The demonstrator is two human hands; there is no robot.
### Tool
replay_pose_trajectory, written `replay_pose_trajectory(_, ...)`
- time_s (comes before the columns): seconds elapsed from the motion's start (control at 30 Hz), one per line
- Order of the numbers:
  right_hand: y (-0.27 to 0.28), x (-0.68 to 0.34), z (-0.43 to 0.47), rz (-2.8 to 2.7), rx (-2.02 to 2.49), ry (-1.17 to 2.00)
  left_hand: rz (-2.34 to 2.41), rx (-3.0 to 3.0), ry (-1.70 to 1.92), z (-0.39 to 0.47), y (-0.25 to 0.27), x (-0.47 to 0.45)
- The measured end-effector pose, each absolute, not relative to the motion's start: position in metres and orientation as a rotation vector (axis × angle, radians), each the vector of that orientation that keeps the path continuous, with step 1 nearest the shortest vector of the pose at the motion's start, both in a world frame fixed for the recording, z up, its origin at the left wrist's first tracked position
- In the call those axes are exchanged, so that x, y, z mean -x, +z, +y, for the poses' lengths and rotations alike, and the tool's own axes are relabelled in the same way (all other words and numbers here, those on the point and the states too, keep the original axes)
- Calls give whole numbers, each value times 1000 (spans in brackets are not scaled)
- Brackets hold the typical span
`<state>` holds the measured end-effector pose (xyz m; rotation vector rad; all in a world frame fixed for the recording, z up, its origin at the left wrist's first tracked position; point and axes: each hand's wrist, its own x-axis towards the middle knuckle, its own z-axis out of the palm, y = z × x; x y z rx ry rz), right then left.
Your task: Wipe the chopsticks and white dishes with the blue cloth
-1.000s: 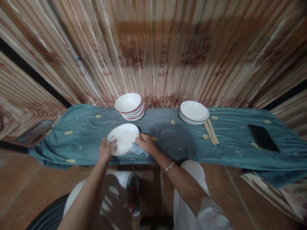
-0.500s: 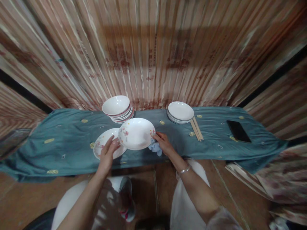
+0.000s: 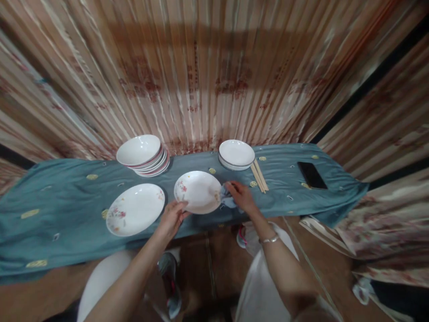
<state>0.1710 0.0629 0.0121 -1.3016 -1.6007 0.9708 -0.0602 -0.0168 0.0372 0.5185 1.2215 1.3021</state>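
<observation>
A white plate with a floral rim (image 3: 198, 191) is in front of me, gripped at its lower left edge by my left hand (image 3: 173, 218). My right hand (image 3: 239, 196) is closed on a light blue cloth (image 3: 228, 197) at the plate's right rim. To the left, a second floral plate (image 3: 137, 209) lies on the tablecloth. Whether the gripped plate touches the table I cannot tell.
Several stacked bowls (image 3: 139, 151) stand at the back left of the teal tablecloth (image 3: 80, 197). A stack of dark-rimmed plates (image 3: 236, 153) is at the back, with wooden chopsticks (image 3: 259, 176) beside it. Farther right lies a black phone (image 3: 311, 175). A curtain (image 3: 201, 67) hangs behind.
The held plate has moved right, off the other floral plate, which now shows whole. My left hand has taken its lower left edge. The view has shifted to the right.
</observation>
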Motion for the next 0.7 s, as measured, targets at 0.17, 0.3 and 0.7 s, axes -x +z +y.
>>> replay_pose_trajectory(0.17, 13, -181, 72, -1458, 1251, 775, 1292, -646, 1214, -13, 32, 47)
replay_pose_trajectory(0.3, 3, -164, 67, -1799, 1163, 952, 1315, -705, 1245, -7, 30, 42)
replay_pose_trajectory(0.7, 11, -161, 48, -2283, 1105, 641, 1434, -746, 1281, 4, 20, 45)
